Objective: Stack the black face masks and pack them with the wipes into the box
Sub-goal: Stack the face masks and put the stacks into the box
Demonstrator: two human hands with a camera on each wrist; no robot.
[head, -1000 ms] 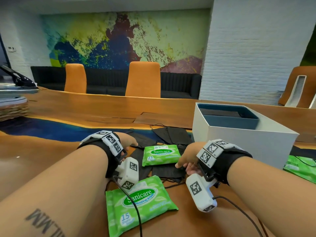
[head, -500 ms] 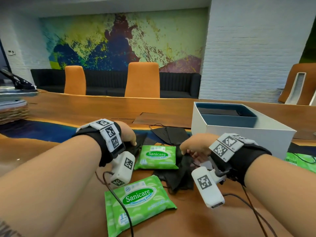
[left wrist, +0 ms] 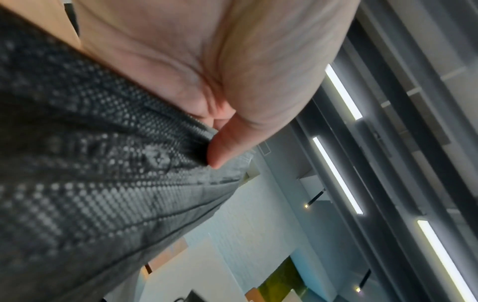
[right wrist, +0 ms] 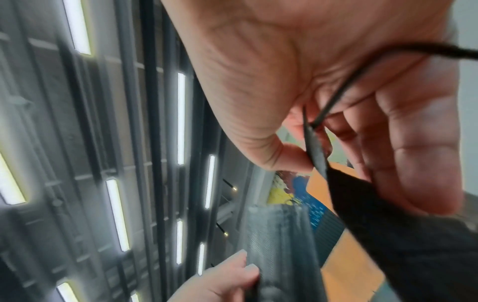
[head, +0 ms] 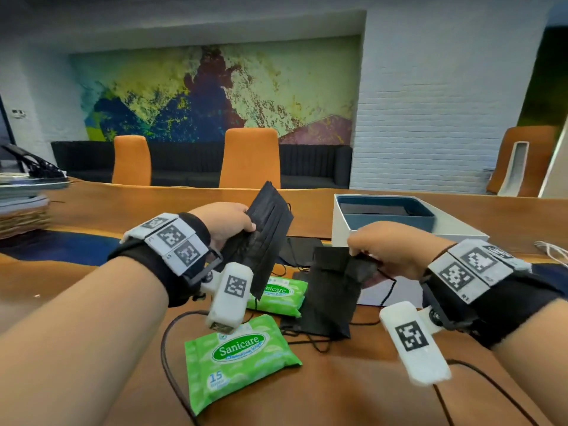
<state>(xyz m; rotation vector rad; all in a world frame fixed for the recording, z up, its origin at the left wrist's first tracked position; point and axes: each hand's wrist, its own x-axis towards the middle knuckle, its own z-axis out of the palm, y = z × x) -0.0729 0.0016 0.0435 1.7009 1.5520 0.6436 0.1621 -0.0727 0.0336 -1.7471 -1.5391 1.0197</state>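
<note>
Nearest me lie two green packs of wipes (head: 239,355) on the table (head: 353,395). Above them each hand pinches one black mask by an edge: the left hand (head: 222,222) lifts its mask (head: 266,238) clear, while the right hand (head: 390,249) lets its mask (head: 333,295) hang to the tabletop. More masks lie behind (I cannot count them). Stacking seems under way; next, lay one mask squarely on the other. One open box (head: 344,232) waits beyond.
</note>
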